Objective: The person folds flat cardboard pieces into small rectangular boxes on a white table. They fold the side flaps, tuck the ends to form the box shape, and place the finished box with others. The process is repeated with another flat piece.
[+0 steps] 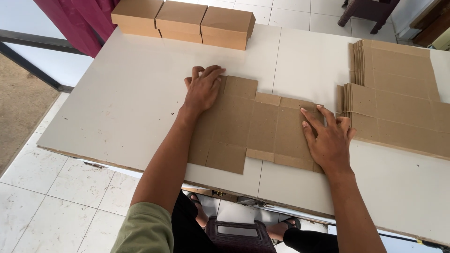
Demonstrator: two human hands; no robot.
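Pressing down flat, the left hand (203,89) lies with its fingers spread on the far left panel of an unfolded cardboard box blank (255,124), and the right hand (329,138) rests palm-down on the blank's right end, fingers splayed toward the far edge. Neither hand grasps anything; both are released and simply bear on the sheet. The blank lies flat on the bench (117,107) directly between the two hands, its near flaps close to the bench's front edge. It looks light, thin and fairly stiff, yet it should give readily along its scored lines; its dry brown face seems unlikely to slip. The flap edges and outer panels seem the natural places to take hold. Both forearms reach forward from the body, the left one angled inward, wrists low and nearly level with the sheet. Just beyond the right hand sits a stack of flat blanks (398,107). Well beyond the left hand, at the bench's far edge, stand three folded boxes (183,21) side by side.
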